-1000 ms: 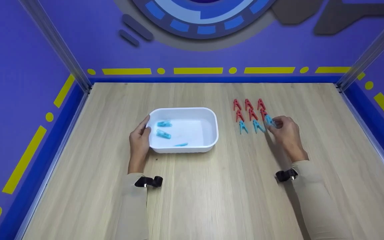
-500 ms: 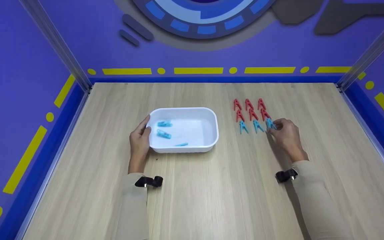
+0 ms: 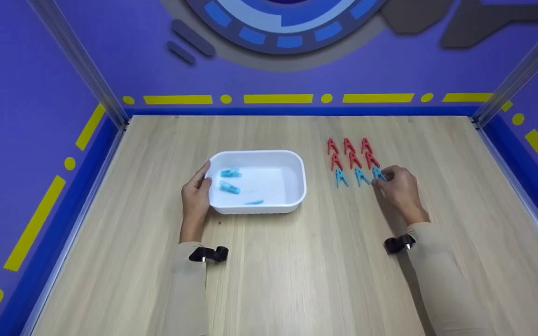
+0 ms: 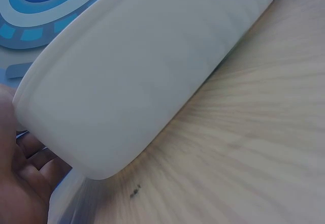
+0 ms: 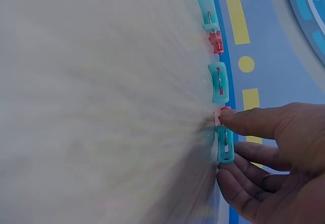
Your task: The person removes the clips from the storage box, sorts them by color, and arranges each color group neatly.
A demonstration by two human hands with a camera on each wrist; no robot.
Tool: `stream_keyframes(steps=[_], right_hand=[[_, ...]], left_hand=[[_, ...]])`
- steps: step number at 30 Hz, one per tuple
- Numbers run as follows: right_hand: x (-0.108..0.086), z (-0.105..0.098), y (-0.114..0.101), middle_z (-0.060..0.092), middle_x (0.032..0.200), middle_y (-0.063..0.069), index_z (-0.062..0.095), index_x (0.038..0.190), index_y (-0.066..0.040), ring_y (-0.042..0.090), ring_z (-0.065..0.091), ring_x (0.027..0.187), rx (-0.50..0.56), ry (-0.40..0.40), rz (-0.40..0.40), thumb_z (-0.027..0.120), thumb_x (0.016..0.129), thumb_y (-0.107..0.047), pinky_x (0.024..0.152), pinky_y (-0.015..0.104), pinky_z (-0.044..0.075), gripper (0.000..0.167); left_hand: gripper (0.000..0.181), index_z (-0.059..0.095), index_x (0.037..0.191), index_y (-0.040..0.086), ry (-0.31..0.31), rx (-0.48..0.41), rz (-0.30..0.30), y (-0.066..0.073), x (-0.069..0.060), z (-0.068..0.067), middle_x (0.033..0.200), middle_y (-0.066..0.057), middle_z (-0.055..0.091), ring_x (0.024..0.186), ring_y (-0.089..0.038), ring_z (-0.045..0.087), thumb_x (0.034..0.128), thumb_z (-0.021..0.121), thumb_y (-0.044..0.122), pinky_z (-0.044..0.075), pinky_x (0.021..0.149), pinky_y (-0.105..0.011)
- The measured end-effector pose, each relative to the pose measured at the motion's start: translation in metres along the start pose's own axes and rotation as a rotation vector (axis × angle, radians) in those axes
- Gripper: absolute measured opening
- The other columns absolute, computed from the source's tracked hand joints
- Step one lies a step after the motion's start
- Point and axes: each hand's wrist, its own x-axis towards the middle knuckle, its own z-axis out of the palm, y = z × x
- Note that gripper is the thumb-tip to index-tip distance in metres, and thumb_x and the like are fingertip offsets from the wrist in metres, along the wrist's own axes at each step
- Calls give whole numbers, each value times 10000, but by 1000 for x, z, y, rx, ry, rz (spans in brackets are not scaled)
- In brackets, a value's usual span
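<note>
My left hand grips the left end of a white plastic tub, thumb at the rim; its outer wall fills much of the left wrist view. Two light-blue clothespins lie inside at the left, and a thin blue piece shows by the near wall. To the right, my right hand has thumb and fingers around a blue clothespin, at the right end of the front row. In the right wrist view the thumb is on one side of this clothespin, fingers on the other.
Two more blue clothespins stand in that row, the middle one and the left one. Behind them are two rows of red clothespins. Purple panels wall in the wooden table at the back and sides.
My right hand has brought the blue clothespin down from against the rear red one into the front row's right end, then shifted it slightly. The left hand and tub stay put.
</note>
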Motion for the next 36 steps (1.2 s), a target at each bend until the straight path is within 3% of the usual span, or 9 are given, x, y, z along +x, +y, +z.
stream_keyframes(steps=[7,13,21,27,36], right_hand=[[0,1,-6,623,1194,297,621,1281,150,399,602,1063,6,11,39,732,997,-116,917,527,519,405],[-3,0,-16,574,1214,298,612,1301,150,406,567,1083,7,37,-4,723,1013,-130,944,543,507,417],[-7,7,-42,598,1236,288,632,1297,129,440,599,1159,71,74,-173,733,1006,-92,988,557,522,379],[-8,23,-73,652,1166,273,671,1224,115,428,643,1086,114,75,-351,789,953,-32,972,558,555,329],[-16,46,-125,689,1181,221,692,1242,70,363,677,1084,112,-12,-534,838,913,-40,963,514,592,377]], left_hand=[[448,572,1527,75,4,3,4,0,-1,0,1600,-84,510,1517,-185,407,1087,494,34,326,1234,-291],[448,566,1531,67,-1,6,6,0,-1,0,1610,-103,496,1522,-190,399,1092,485,32,320,1239,-298],[451,566,1528,62,7,8,0,0,-1,0,1605,-108,501,1522,-198,400,1085,489,24,327,1234,-291],[452,567,1533,81,7,18,-11,0,-1,0,1601,-65,509,1520,-186,403,1090,487,33,323,1233,-282],[443,587,1515,70,6,9,-1,0,-1,0,1594,-76,517,1516,-191,409,1086,492,20,317,1243,-309]])
